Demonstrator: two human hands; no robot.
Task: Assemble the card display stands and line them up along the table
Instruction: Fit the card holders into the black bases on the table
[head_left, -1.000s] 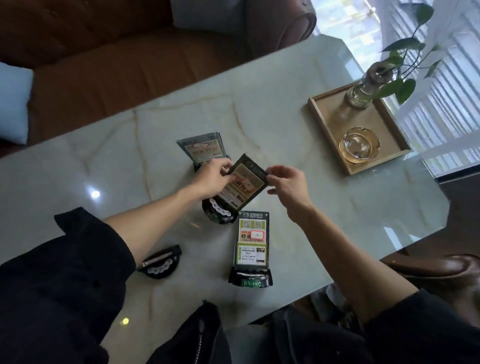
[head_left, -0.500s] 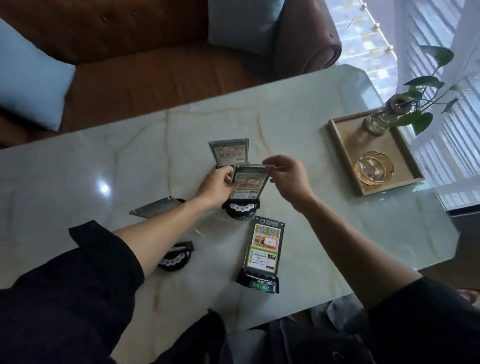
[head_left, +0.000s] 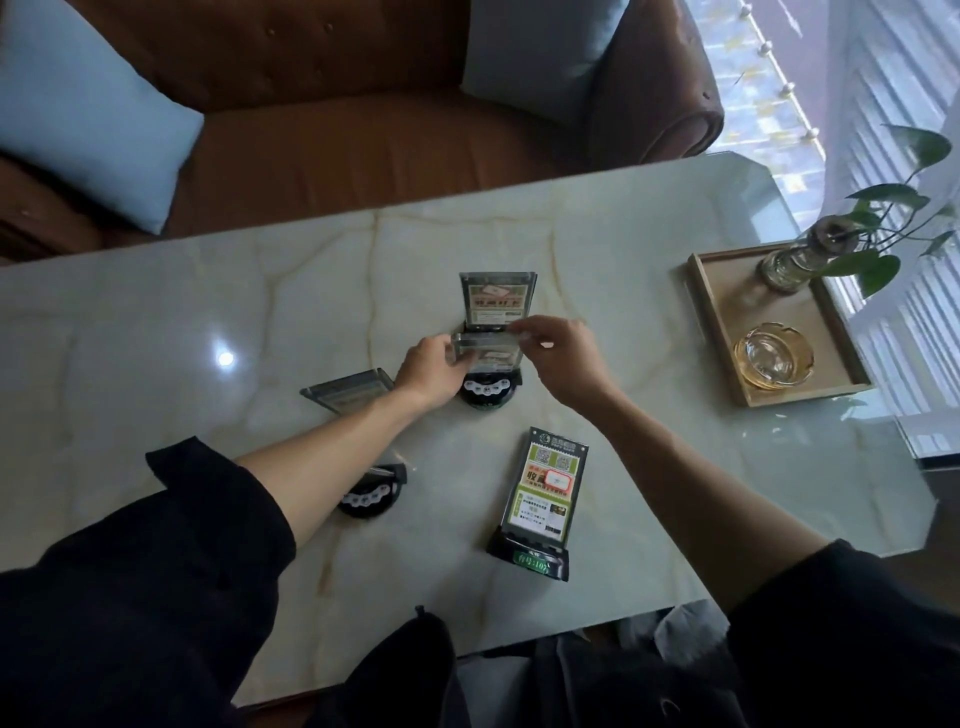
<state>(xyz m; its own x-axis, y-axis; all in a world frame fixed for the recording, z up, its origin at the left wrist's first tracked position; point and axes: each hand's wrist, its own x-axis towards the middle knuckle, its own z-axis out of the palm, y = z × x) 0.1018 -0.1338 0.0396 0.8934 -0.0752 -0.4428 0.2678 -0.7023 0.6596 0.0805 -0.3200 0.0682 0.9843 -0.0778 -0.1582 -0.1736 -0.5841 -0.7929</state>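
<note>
The nearest card stand's black base (head_left: 529, 557) shows a green label with "10"; the cards' other print is unreadable.

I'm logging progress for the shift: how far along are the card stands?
Done: two stands look assembled, the tall green card in its black base and the clear card holder behind the hands. In hand: left hand and right hand seat a clear card panel over a round black base. Left: the loose panel, the empty base, then lining up.
</note>
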